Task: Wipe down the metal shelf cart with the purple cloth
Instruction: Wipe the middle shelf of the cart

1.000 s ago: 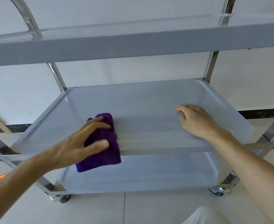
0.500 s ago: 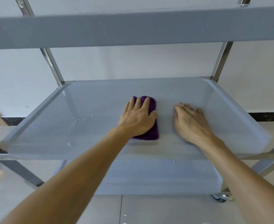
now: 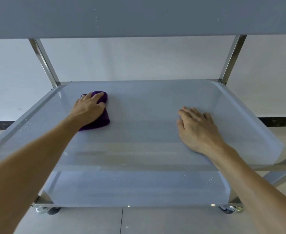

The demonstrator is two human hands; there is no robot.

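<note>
A: Head view, entry one. Left hand (image 3: 88, 108) lies flat on the purple cloth (image 3: 99, 121), fingers extended over it, pressing it onto the middle shelf (image 3: 139, 119) of the metal shelf cart (image 3: 230, 61). The cloth is folded into a pad; part of it sticks out beyond the fingertips and past the thumb side.

B: And the right hand (image 3: 198, 130)?

A: Spread palm-down on the same shelf, well apart from the cloth, holding nothing. Judged to be bracing the cart.

B: Where does the cloth sit on the shelf?

A: Under the left hand, near the rear left upright (image 3: 45, 63), toward the far left corner.

B: Step in hand?

A: Wiping the middle shelf, by my reading. Water droplets (image 3: 25, 128) remain along the rim, outboard of the left forearm and nearer the person than the hand.

B: Next move?

A: Probably a stroke drawing the cloth back toward those droplets, keeping flat pressure. The bottom shelf (image 3: 139, 188), below both forearms, also carries droplets, so it looks unwiped. The top shelf (image 3: 139, 16) shows a few specks on its front face.
</note>
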